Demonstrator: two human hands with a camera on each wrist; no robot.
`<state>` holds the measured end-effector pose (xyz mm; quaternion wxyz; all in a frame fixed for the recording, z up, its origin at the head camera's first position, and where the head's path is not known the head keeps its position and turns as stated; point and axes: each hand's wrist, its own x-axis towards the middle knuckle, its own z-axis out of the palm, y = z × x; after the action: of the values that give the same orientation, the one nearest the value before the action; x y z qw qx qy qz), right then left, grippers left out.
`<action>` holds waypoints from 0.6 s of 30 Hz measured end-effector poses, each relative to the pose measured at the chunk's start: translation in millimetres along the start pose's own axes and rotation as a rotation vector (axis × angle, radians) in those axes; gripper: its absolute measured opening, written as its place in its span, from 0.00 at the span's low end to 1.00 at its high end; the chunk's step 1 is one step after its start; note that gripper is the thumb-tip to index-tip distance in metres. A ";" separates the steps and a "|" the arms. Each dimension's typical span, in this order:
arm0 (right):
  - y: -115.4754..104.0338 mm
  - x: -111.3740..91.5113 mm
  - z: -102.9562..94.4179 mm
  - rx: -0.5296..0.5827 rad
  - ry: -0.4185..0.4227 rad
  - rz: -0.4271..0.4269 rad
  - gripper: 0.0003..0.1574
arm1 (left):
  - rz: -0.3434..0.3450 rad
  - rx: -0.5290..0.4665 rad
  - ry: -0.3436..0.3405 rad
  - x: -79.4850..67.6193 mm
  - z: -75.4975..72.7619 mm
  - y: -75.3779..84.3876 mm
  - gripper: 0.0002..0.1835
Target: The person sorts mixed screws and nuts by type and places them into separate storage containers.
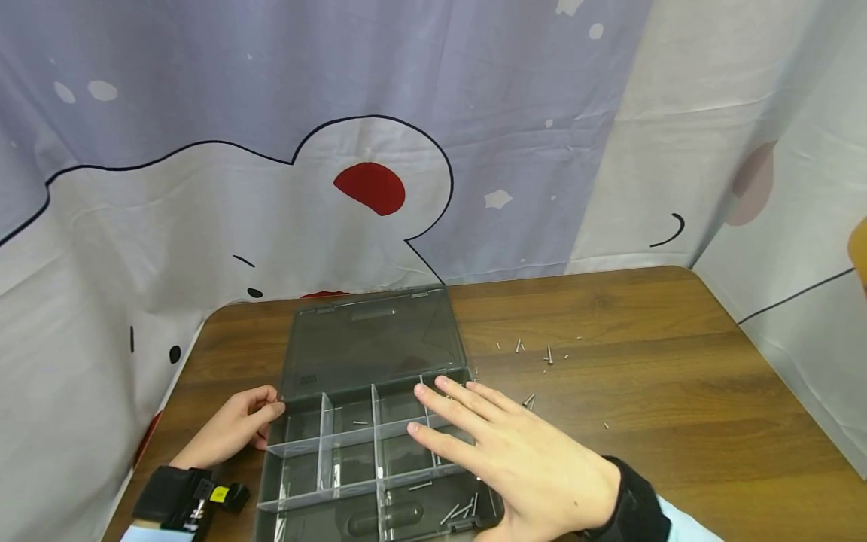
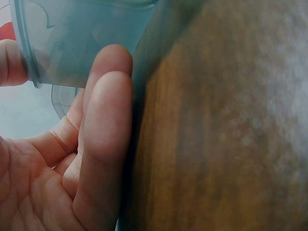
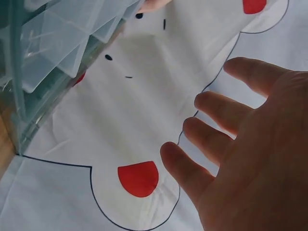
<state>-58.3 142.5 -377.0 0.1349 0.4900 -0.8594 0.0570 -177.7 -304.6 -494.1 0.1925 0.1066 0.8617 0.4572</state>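
A grey translucent compartment box (image 1: 318,523) stands on the table with its lid (image 1: 369,339) folded back. My left hand (image 1: 233,425) grips the box's left side wall; in the left wrist view the thumb (image 2: 10,65) is over the rim and the other fingers lie along the outside. Above the right-hand compartments hovers my right hand (image 1: 515,467), palm down, fingers spread, nothing in it. It hides part of those compartments. Several small screws (image 1: 462,512) lie in the front right compartment, and a few more sit in other compartments.
Loose small screws (image 1: 550,355) are scattered on the wooden table (image 1: 664,376) right of the box. A printed curtain (image 1: 515,150) hangs close behind the table and along its sides.
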 end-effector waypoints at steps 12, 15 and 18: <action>42.8 -3.3 21.2 0.091 -0.024 0.158 0.71 | 0.007 -0.002 0.005 0.7 -0.1 -1.9 0.14; 57.8 -5.3 28.4 0.090 -0.048 0.211 0.69 | 0.008 0.004 0.006 0.7 -0.1 -2.3 0.14; 72.1 -7.6 35.2 0.100 -0.077 0.269 0.67 | 0.009 0.009 0.006 0.6 -0.1 -2.8 0.13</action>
<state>-122.6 177.7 -410.4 0.0685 0.3782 -0.9179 0.0986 -178.4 -306.0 -496.5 0.1873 0.1097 0.8638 0.4546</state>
